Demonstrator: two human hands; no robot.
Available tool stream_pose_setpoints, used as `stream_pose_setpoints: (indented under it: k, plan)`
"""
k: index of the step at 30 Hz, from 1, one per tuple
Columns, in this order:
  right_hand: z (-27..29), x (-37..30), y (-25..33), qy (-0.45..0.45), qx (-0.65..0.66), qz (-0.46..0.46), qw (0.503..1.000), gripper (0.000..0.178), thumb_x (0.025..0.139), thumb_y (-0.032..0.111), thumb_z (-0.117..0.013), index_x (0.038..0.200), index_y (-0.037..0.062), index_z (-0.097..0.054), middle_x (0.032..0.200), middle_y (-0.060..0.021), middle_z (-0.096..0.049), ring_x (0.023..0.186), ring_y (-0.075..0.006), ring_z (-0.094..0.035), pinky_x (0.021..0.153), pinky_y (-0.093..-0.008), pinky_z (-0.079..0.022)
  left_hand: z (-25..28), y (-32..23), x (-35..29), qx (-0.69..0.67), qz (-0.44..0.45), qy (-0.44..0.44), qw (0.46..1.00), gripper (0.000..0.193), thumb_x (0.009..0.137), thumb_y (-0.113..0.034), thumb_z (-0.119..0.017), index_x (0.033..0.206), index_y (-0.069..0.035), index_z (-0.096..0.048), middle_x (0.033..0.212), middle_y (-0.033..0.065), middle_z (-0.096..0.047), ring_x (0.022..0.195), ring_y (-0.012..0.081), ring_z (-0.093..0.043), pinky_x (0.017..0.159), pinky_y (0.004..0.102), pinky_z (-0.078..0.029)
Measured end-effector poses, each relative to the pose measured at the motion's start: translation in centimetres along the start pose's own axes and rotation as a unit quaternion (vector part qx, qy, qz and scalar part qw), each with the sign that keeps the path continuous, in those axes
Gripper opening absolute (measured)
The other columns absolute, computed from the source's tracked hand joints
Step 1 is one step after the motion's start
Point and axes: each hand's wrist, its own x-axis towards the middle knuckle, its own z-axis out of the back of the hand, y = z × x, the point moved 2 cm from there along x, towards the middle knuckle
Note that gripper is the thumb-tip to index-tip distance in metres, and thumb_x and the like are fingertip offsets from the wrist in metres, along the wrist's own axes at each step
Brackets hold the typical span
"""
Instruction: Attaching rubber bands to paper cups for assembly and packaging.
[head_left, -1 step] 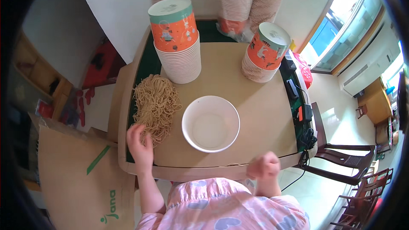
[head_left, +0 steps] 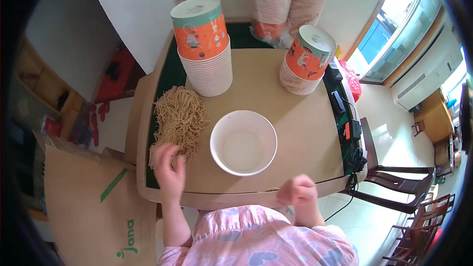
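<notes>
A heap of thin tan strands [head_left: 181,116], much like string or noodles, lies along the left side of the table. Over its near end is my left hand [head_left: 170,170], thumb and fingers apart in a loose curve with nothing visible between them. Right of the heap stands a white paper bucket [head_left: 244,143], mouth up, with nothing visible in it. By the table's near edge my right hand [head_left: 298,191] is closed, slightly blurred; whatever it holds, if anything, is hidden. A short tan strand [head_left: 268,189] lies on that edge, just left of my right hand.
Behind the bucket rise upside-down stacks of orange-and-green paper buckets, a tall one [head_left: 202,44] and a shorter one [head_left: 308,61]. More stacks [head_left: 272,0] stand at the back. Power strips and cables [head_left: 352,130] line the right edge. A cardboard box [head_left: 93,202] is at left, chairs [head_left: 399,182] at right.
My left hand has shifted a little to the right along the near end of the heap. My right hand has moved slightly left and remains closed.
</notes>
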Motion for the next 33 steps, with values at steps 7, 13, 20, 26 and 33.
stream_pose_setpoints:
  k: [7, 13, 20, 26, 33]
  plan:
    - [-0.4, 3.0, -4.5, -0.127, -0.133, -0.199, 0.963, 0.027, 0.1, 0.018, -0.048, 0.081, 0.0017, -0.058, 0.079, 0.0008, -0.053, 0.073, -0.0069, -0.046, 0.068, -0.0239, -0.039, -5.3, -8.4, -1.9, 0.001, -0.222, 0.311, 0.924, 0.03, 0.076, -0.005, -0.07, 0.105, -0.011, -0.066, 0.095, 0.0082, -0.065, 0.097, 0.026, -0.062, 0.102, 0.0466, -0.043]
    - [-0.2, 3.8, -5.1, -0.159, -0.243, -0.137, 0.947, 0.03, 0.101, 0.022, -0.048, 0.082, 0.0017, -0.058, 0.08, 0.0006, -0.055, 0.073, -0.0084, -0.047, 0.071, -0.0245, -0.04, -3.2, -10.5, 0.5, -0.082, -0.116, 0.229, 0.963, 0.013, 0.078, -0.003, -0.069, 0.09, -0.005, -0.068, 0.084, 0.0082, -0.066, 0.079, 0.0273, -0.065, 0.065, 0.0342, -0.051]
    - [-0.4, 4.1, -5.4, -0.161, -0.216, -0.171, 0.948, 0.033, 0.103, 0.026, -0.046, 0.082, 0.0028, -0.055, 0.072, 0.0043, -0.045, 0.065, -0.0055, -0.038, 0.059, -0.0222, -0.032, -3.1, -9.9, 0.0, -0.099, -0.09, 0.258, 0.957, 0.015, 0.078, 0.001, -0.066, 0.093, -0.002, -0.065, 0.083, 0.0111, -0.064, 0.079, 0.0285, -0.064, 0.069, 0.0365, -0.05]
    - [-0.5, 4.2, -5.0, -0.194, -0.294, -0.129, 0.927, 0.03, 0.103, 0.022, -0.044, 0.083, 0.0027, -0.055, 0.071, 0.0048, -0.043, 0.065, -0.0051, -0.037, 0.058, -0.0222, -0.031, -3.0, -9.8, 0.1, -0.133, -0.064, 0.272, 0.951, 0.018, 0.078, -0.001, -0.067, 0.096, -0.003, -0.066, 0.083, 0.0106, -0.064, 0.078, 0.0273, -0.064, 0.069, 0.0359, -0.05]
    - [0.0, 4.0, -5.2, -0.143, -0.318, -0.162, 0.923, 0.026, 0.103, 0.021, -0.045, 0.099, 0.0004, -0.061, 0.074, 0.0042, -0.047, 0.069, -0.0053, -0.041, 0.061, -0.0219, -0.035, -2.8, -10.0, -0.1, -0.077, -0.102, 0.311, 0.942, 0.02, 0.078, -0.008, -0.069, 0.098, -0.008, -0.067, 0.083, 0.009, -0.063, 0.075, 0.0287, -0.061, 0.07, 0.0391, -0.047]
